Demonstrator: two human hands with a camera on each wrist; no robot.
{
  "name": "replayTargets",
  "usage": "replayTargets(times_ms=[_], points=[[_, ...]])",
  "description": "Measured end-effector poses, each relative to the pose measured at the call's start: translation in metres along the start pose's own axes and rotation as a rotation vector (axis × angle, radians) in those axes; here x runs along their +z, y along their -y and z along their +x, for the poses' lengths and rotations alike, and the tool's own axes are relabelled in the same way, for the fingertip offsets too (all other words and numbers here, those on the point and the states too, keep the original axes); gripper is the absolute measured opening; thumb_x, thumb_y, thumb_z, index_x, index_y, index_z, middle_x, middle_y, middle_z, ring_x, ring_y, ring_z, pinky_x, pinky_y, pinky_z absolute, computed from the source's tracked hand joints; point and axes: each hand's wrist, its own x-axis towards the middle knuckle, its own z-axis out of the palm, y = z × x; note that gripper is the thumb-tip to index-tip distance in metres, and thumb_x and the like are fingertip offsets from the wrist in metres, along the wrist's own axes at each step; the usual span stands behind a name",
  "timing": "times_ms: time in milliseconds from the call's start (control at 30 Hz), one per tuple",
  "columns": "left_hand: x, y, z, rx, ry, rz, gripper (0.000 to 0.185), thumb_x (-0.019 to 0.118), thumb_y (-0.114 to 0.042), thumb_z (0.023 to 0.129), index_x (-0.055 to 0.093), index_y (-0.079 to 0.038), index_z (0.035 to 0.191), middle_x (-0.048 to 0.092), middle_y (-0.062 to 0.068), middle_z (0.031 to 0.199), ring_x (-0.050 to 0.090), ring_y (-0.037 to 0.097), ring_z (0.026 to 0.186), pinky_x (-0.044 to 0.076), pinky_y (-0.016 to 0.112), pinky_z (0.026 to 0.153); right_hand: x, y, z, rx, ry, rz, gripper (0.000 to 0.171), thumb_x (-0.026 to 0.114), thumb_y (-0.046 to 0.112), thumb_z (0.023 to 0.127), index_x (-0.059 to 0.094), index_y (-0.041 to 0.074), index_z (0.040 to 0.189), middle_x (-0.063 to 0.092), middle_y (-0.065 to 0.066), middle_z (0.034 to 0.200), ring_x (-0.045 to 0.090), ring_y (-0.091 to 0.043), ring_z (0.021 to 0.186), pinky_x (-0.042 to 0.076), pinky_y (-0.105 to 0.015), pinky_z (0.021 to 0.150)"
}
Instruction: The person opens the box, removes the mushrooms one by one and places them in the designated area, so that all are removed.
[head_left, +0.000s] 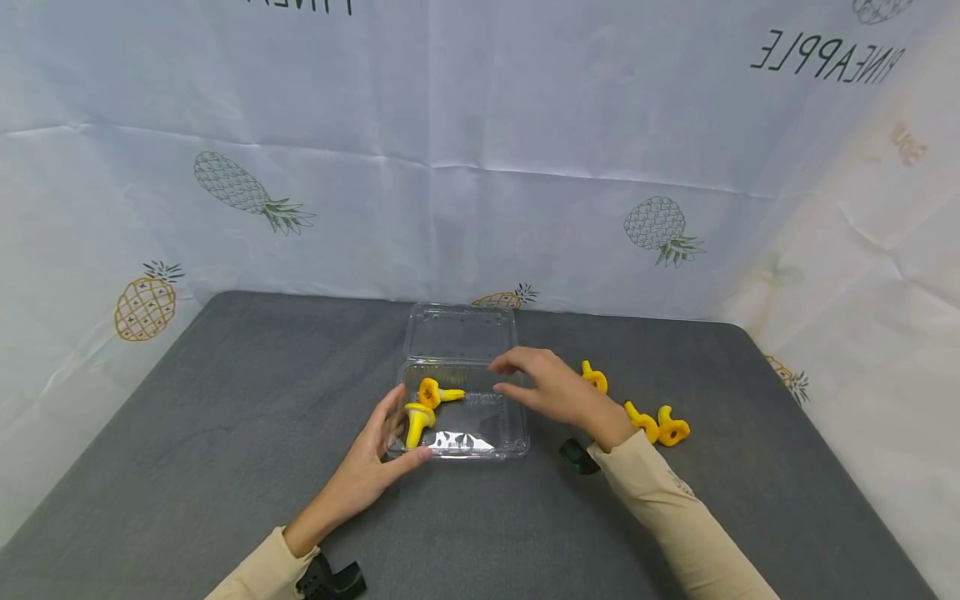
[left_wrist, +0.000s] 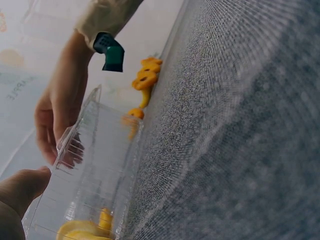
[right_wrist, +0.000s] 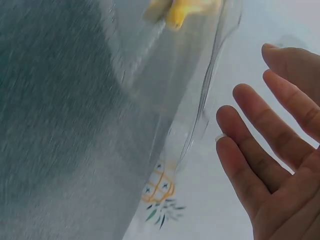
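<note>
On a dark grey table point(head_left: 225, 433) backed by a pale cloth point(head_left: 480, 167) printed with pineapples, mirrored lettering spelling "PINEAPPLE" point(head_left: 827, 57) runs across the upper right of the head view, with a cut-off fragment of the same print along the top edge. At the table's middle sits a clear plastic clamshell box point(head_left: 504, 421), its lid point(head_left: 461, 332) standing open at the back, two yellow pieces point(head_left: 423, 410) lying inside at its left end and a glossy label showing at its front wall, too glared to read. The person's left hand point(head_left: 371, 471) rests against the box's left front corner, thumb along the front wall and fingers up the side, loosely spread. The right hand point(head_left: 551, 387) hovers over the box's right rim with fingers relaxed and empty; three more yellow pieces point(head_left: 652, 421) lie on the table just to its right. From the left wrist, the box's clear wall point(left_wrist: 95, 165) fills the lower left, the left thumb point(left_wrist: 20, 187) touching it, the right hand point(left_wrist: 60, 120) seen beyond and the loose yellow pieces point(left_wrist: 146, 77) farther off. From the right wrist, the right hand's fingers point(right_wrist: 260, 155) are straight and spread, holding nothing, just beside the box's clear edge point(right_wrist: 210, 90), a yellow piece point(right_wrist: 182, 10) visible through the plastic.
</note>
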Motion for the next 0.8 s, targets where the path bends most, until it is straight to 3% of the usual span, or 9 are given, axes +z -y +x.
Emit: replayTargets(times_ms=[267,800], points=[[0.0,0.001,0.0,-0.006,0.009,-0.018,0.094,0.072,-0.028,0.093,0.008,-0.016,0.16,0.007,0.017,0.167,0.018,0.042,0.151,0.022,0.06,0.122,0.013,0.011,0.012,-0.022,0.043,-0.013,0.035,0.067,0.018,0.096,0.063,0.002,0.127,0.067,-0.012,0.124,0.063,-0.028,0.115,0.054,-0.045,0.1],[-0.001,0.002,0.0,0.027,0.017,-0.01,0.093,0.071,-0.028,0.093,0.007,-0.013,0.16,0.008,0.019,0.166,0.02,0.043,0.15,0.025,0.06,0.12,0.04,0.024,0.023,0.002,-0.029,0.001,0.038,0.064,0.026,0.098,0.062,0.003,0.128,0.066,-0.012,0.125,0.063,-0.028,0.115,0.054,-0.043,0.099]])
